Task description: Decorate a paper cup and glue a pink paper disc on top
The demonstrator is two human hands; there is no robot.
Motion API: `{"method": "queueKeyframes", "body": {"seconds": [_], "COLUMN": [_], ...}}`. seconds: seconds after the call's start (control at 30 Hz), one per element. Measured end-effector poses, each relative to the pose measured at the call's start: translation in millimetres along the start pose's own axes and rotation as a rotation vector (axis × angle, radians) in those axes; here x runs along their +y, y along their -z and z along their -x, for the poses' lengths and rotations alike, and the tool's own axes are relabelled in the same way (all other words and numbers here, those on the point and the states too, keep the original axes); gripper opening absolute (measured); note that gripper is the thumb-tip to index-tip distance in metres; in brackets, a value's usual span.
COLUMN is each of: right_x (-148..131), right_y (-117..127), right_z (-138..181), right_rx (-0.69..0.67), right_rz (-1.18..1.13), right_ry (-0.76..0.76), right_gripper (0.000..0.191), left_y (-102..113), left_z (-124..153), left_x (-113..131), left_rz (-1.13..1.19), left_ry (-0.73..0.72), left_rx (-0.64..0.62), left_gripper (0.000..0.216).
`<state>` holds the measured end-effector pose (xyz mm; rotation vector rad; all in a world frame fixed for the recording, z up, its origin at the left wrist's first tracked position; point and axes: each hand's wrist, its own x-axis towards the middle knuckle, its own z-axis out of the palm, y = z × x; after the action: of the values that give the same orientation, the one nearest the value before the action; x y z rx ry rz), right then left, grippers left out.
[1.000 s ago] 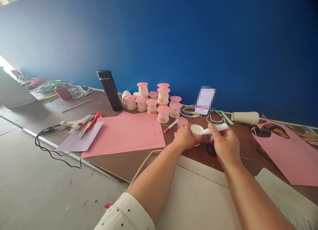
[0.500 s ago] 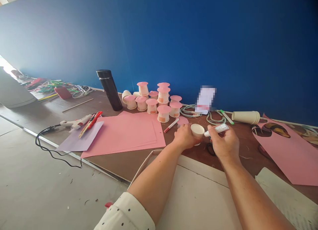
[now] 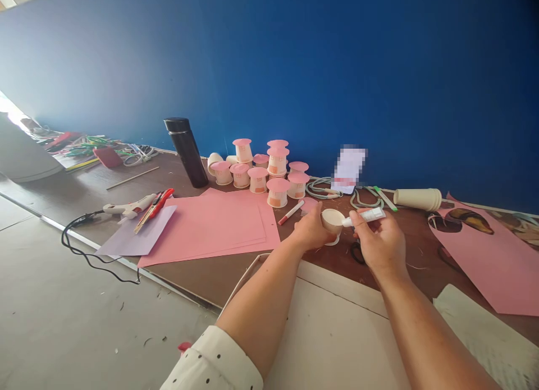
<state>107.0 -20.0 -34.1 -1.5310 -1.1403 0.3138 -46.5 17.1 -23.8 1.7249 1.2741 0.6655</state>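
My left hand (image 3: pixel 312 231) is wrapped round a white paper cup (image 3: pixel 333 218), its round end facing up toward me. In my right hand (image 3: pixel 382 241) is a white glue tube (image 3: pixel 365 216), pinched between thumb and fingers. The tube's nozzle points left and meets the cup's rim. Behind my left hand lies a pink paper disc (image 3: pixel 309 203), partly covered by it. A red-and-white marker (image 3: pixel 291 212) rests beside the disc. Black scissors handles (image 3: pixel 357 253) show between my hands; the rest of the scissors is hidden.
Several pink-topped cup houses (image 3: pixel 278 191) stand near the blue wall, beside a black bottle (image 3: pixel 187 154). Pink paper sheets (image 3: pixel 219 221) lie left, with a glue gun (image 3: pixel 129 207) and a red cutter (image 3: pixel 156 206). Stacked cups (image 3: pixel 418 198) and sunglasses (image 3: pixel 467 220) are at right.
The cup has tilted a little in my left hand. My right hand has brought the tube slightly left, its nozzle now at the rim.
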Motion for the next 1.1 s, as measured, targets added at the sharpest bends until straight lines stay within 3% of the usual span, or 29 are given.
{"method": "queueKeyframes", "body": {"seconds": [0.37,0.53,0.7,0.87,1.1], "right_x": [11,15,10,9,10], "right_y": [-1,-2,-3,-3,-1], "right_z": [-4,-6,-4,-3,-4], "right_rx": [0.002,0.016,0.000,-0.072,-0.075], "right_rz": [0.099,-0.063,-0.150,-0.236,-0.014], "right_ry": [0.076,-0.030,-0.055,-0.046,-0.015], "right_gripper": [0.036,0.053,0.054,0.044,0.033], "left_y": [0,-2,-7,-10,-6], "left_z": [-2,-2,-4,-6,-7], "left_x": [-2,0,0,-4,-6], "left_rz": [-0.011,-0.098,-0.175,-0.162,-0.132], "left_ry": [0.000,0.050,0.066,0.046,0.007], "left_rx": [-0.016,-0.016,0.015,0.050,0.048], "left_gripper": [0.099,0.103,0.118,0.104,0.084]}}
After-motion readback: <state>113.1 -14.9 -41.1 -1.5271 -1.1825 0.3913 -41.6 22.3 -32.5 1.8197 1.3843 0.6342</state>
